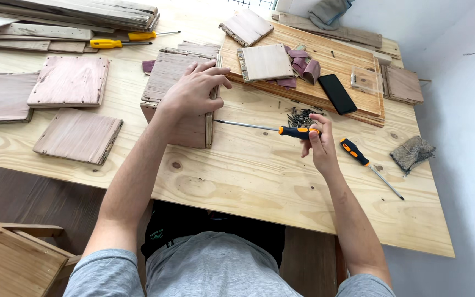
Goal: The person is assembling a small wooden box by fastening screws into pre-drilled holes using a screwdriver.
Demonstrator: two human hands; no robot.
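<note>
- Grey T-shirt [215,269] fills the bottom edge, closest to the camera; two bare forearms reach up from it over a pale plywood table [248,176].
- Far left on the table, three flat wooden panels [70,81] lie apart from one another, their faces pinkish and worn.
- Above them, at the table's far edge, two yellow-handled screwdrivers [119,41] rest beside a stack of planks.
- Left of centre, the left hand [193,91] lies flat, fingers spread, pressing down on top of a small wooden box [180,107].
- At the box's right side, the metal tip of an orange-and-black screwdriver [273,129] meets the box's edge; the shaft runs level to the right.
- Right hand [317,146] is closed around that screwdriver's handle, fingertips pinching it, just to the right of the box and well clear of the left hand.
- Just behind the right hand sits a loose pile of dark screws [302,116].
- Behind that, a raised board carries more small panels, purple scraps and a black phone [337,93].
- Right of the hand, a second orange-and-black screwdriver [369,166] lies untouched, angled toward the table's near right.
- Furthest right, a crumpled grey rag [412,153] lies near the table edge.
</note>
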